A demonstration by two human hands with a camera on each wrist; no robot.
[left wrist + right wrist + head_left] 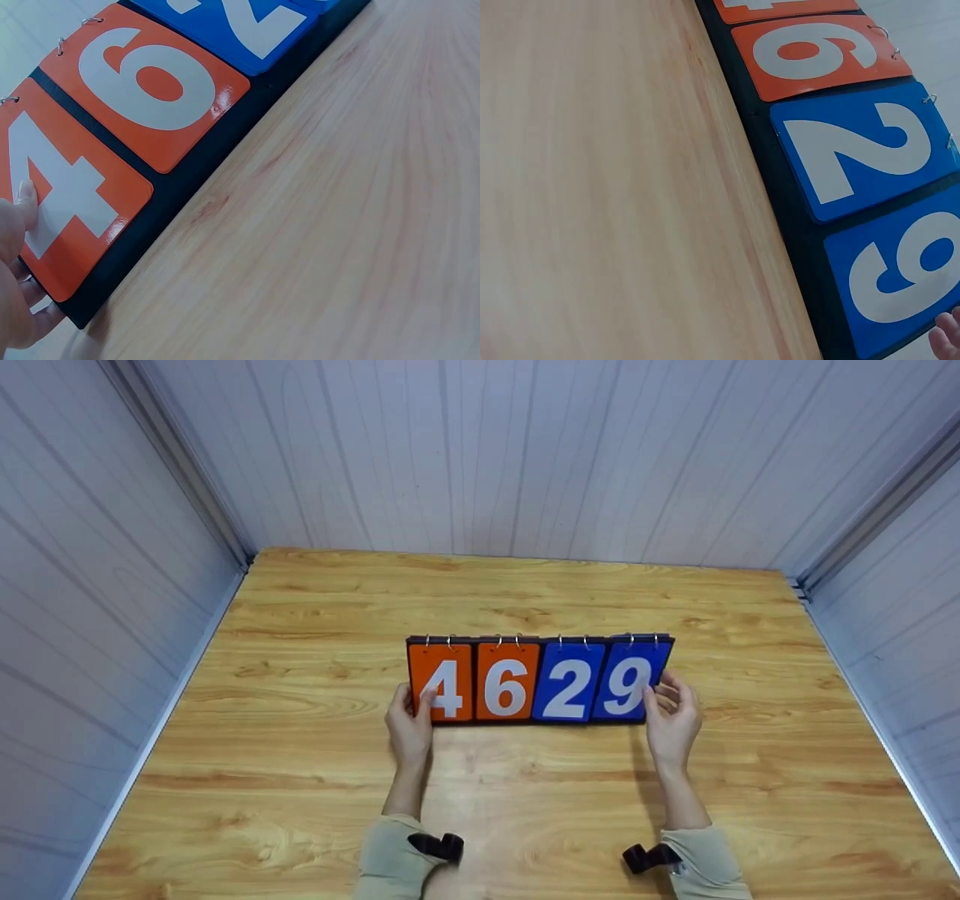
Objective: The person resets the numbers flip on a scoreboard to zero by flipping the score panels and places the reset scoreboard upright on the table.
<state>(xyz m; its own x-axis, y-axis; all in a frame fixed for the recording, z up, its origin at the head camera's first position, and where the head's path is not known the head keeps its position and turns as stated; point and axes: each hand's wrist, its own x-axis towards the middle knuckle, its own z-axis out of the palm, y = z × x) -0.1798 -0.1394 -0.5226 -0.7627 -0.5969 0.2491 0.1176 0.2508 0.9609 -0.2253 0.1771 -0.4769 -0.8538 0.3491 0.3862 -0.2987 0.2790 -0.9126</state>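
A flip scoreboard (475, 723) with a black backing faces me near the middle of the table. Its ringed cards read 4 and 6 on orange, then 2 and 9 on blue. My left hand (410, 730) grips the board's left end, thumb across the orange 4 card (97, 191) and fingers behind the edge. At the other end my right hand (674, 727) holds the edge, its thumb on the blue 9 card (627, 679) and its fingers partly hidden behind. Only fingertips (946, 337) of that hand show in the right wrist view.
The wood-grain table (300, 780) extends around the board. White panelled walls (480, 457) enclose its back and both sides. A black wrist strap device (439, 847) sits on the left sleeve, and a similar one (649, 857) on the right.
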